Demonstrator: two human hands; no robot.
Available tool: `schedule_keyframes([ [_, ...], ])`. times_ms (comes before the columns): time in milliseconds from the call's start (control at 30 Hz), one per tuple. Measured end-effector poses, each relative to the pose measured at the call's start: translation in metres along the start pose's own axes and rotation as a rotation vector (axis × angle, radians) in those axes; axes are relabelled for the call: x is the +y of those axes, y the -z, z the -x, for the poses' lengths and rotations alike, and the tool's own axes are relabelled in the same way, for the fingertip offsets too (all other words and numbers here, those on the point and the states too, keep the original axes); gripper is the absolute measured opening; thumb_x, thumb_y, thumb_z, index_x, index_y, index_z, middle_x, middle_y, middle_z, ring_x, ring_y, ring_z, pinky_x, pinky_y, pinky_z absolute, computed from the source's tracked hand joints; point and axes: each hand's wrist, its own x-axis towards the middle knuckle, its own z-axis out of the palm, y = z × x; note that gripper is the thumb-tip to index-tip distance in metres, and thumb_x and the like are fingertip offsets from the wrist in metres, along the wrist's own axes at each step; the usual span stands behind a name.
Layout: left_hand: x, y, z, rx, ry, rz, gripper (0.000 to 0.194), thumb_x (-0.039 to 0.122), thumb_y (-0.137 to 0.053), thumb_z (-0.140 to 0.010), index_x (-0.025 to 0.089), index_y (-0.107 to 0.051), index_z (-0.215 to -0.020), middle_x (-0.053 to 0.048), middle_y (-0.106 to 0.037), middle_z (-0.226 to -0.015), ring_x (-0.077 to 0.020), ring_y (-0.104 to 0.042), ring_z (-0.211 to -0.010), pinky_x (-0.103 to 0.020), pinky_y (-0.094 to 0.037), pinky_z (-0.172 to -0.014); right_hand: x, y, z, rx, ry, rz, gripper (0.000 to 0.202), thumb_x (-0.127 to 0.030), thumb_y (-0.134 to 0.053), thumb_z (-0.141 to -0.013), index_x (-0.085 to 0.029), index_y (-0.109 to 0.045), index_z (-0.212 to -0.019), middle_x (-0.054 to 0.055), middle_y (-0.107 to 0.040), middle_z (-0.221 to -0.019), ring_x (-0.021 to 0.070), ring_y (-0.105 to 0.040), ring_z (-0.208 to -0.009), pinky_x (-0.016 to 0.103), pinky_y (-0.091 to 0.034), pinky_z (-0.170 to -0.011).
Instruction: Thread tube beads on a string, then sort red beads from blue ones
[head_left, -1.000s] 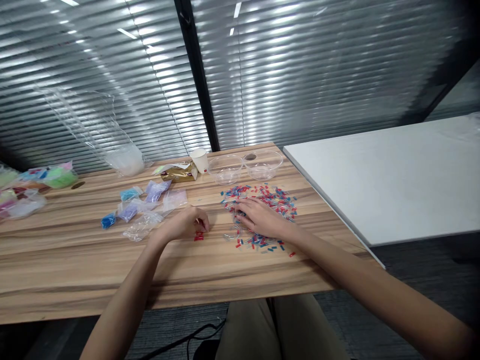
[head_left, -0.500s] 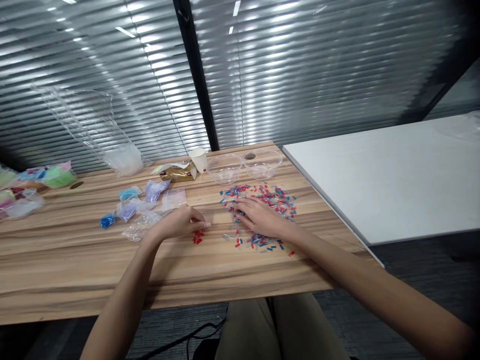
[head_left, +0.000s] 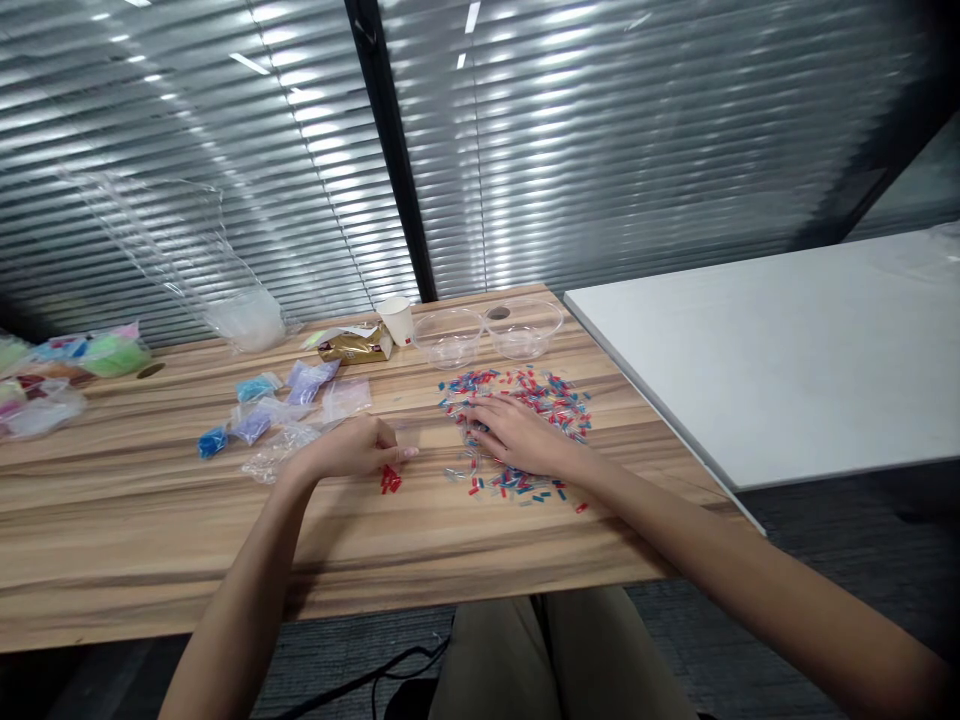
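My left hand [head_left: 356,446] hovers low at the table, its fingers curled and its thumb pointing right. Whatever it may hold is hidden. Just below it lies a small group of red plastic pieces [head_left: 391,480], partly covered by the hand. To the right spreads a loose heap of tiny red, blue and clear tube-like pieces [head_left: 559,400]. My right hand [head_left: 517,432] lies palm down over the left part of that heap, fingers stretched and slightly apart. The pieces under its palm are hidden.
Two clear plastic bowls [head_left: 450,335] stand behind the heap, beside a white paper cup [head_left: 397,318] and a gold packet [head_left: 354,345]. Small bags with blue and purple contents [head_left: 311,380] lie left. A white table [head_left: 787,370] adjoins the wooden table [head_left: 465,550].
My left hand has shifted slightly, its fingers curling more beside the red pieces. The red group looks a little more bunched. My right hand has stayed on the heap.
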Motion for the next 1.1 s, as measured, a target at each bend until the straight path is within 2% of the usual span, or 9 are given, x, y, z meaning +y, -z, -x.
schedule_keyframes([
  [100, 0.0, -0.001, -0.002, 0.029, -0.015, -0.014, 0.052, 0.053, -0.042, -0.085, 0.013, -0.063, -0.06, -0.002, -0.06, -0.056, -0.0108, -0.05, -0.05, -0.02, -0.033, -0.051, 0.0, 0.0, 0.0, -0.007, -0.009, -0.008, 0.025, -0.023, -0.04, -0.092, -0.015, -0.055, -0.109, 0.011, -0.056, -0.119, 0.0223, -0.049, -0.113, 0.039, -0.036, -0.098],
  [167, 0.001, -0.004, -0.006, 0.137, -0.046, -0.033, 0.047, 0.049, -0.043, -0.086, 0.013, -0.063, -0.065, -0.003, -0.062, -0.061, -0.0128, -0.053, -0.056, -0.021, -0.036, -0.053, -0.001, 0.001, 0.0, -0.008, -0.017, -0.01, 0.025, -0.024, -0.04, -0.092, -0.016, -0.055, -0.109, 0.011, -0.056, -0.119, 0.0223, -0.049, -0.112, 0.04, -0.037, -0.098],
  [300, 0.005, -0.018, -0.022, 0.384, -0.168, 0.006, 0.035, 0.04, -0.039, -0.091, 0.015, -0.061, -0.102, -0.007, -0.065, -0.099, -0.0193, -0.06, -0.089, -0.028, -0.045, -0.077, -0.001, 0.0, 0.0, 0.005, -0.004, -0.014, 0.024, -0.023, -0.04, -0.092, -0.017, -0.055, -0.109, 0.01, -0.057, -0.117, 0.0219, -0.049, -0.111, 0.04, -0.037, -0.097],
  [367, 0.007, -0.028, -0.031, 0.433, -0.215, 0.024, 0.036, 0.036, -0.037, -0.092, 0.014, -0.052, -0.115, -0.01, -0.06, -0.114, -0.0207, -0.056, -0.104, -0.031, -0.043, -0.089, -0.001, -0.001, -0.001, 0.004, -0.01, -0.023, 0.023, -0.024, -0.04, -0.092, -0.017, -0.056, -0.107, 0.01, -0.057, -0.116, 0.0221, -0.05, -0.11, 0.04, -0.038, -0.096],
  [433, 0.006, -0.036, -0.038, 0.426, -0.243, 0.041, 0.036, 0.032, -0.035, -0.092, 0.013, -0.046, -0.121, -0.011, -0.056, -0.12, -0.0204, -0.053, -0.11, -0.033, -0.041, -0.094, -0.001, 0.0, -0.001, -0.004, -0.022, -0.034, 0.022, -0.025, -0.04, -0.092, -0.016, -0.056, -0.105, 0.01, -0.057, -0.114, 0.0225, -0.05, -0.11, 0.041, -0.039, -0.095],
  [567, 0.001, -0.045, -0.047, 0.402, -0.284, 0.042, 0.032, 0.026, -0.034, -0.093, 0.015, -0.043, -0.122, -0.01, -0.053, -0.124, -0.0191, -0.051, -0.114, -0.034, -0.04, -0.098, -0.002, 0.002, -0.001, -0.008, -0.03, -0.054, 0.022, -0.024, -0.039, -0.092, -0.016, -0.055, -0.105, 0.01, -0.057, -0.116, 0.0225, -0.05, -0.11, 0.041, -0.039, -0.095],
  [767, 0.0, -0.043, -0.046, 0.42, -0.286, 0.009, 0.029, 0.023, -0.035, -0.092, 0.015, -0.048, -0.117, -0.009, -0.057, -0.119, -0.0187, -0.053, -0.111, -0.033, -0.041, -0.096, -0.003, 0.001, 0.0, -0.023, -0.017, -0.042, 0.024, -0.025, -0.037, -0.093, -0.015, -0.055, -0.105, 0.012, -0.056, -0.117, 0.0232, -0.049, -0.113, 0.042, -0.037, -0.097],
  [933, 0.002, -0.039, -0.044, 0.453, -0.281, 0.0, 0.027, 0.025, -0.038, -0.092, 0.016, -0.054, -0.111, -0.008, -0.062, -0.11, -0.0184, -0.059, -0.1, -0.031, -0.044, -0.089, -0.003, 0.0, -0.001, -0.036, 0.019, -0.056, 0.025, -0.025, -0.035, -0.093, -0.015, -0.055, -0.105, 0.012, -0.055, -0.119, 0.0219, -0.048, -0.113, 0.043, -0.034, -0.1],
  [1100, -0.002, -0.035, -0.042, 0.485, -0.313, 0.019, 0.021, 0.017, -0.046, -0.086, 0.017, -0.064, -0.098, -0.004, -0.068, -0.097, -0.0162, -0.063, -0.089, -0.026, -0.046, -0.082, -0.005, 0.004, -0.001, -0.049, 0.029, -0.104, 0.025, -0.026, -0.036, -0.093, -0.016, -0.055, -0.107, 0.011, -0.055, -0.12, 0.0211, -0.048, -0.113, 0.042, -0.035, -0.099],
])
